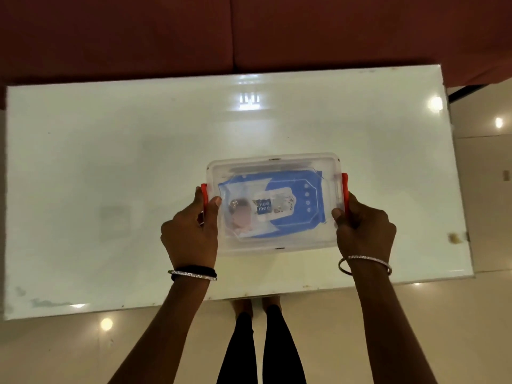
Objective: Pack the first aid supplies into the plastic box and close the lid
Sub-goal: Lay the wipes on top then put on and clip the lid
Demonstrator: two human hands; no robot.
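Note:
A clear plastic box (277, 245) with its lid on sits near the front middle of a white glossy table (110, 162). Through the lid I see a blue wipes pack (291, 195) lying flat inside. A red clip (204, 196) runs along the box's left end and another red clip (345, 189) along its right end. My left hand (191, 231) grips the left end, thumb on the lid by the clip. My right hand (363, 228) grips the right end the same way, thumb on the lid.
A dark red sofa (249, 31) stands behind the table's far edge. Shiny tiled floor (484, 189) lies to the right and in front. My legs (260, 350) stand close to the table's near edge.

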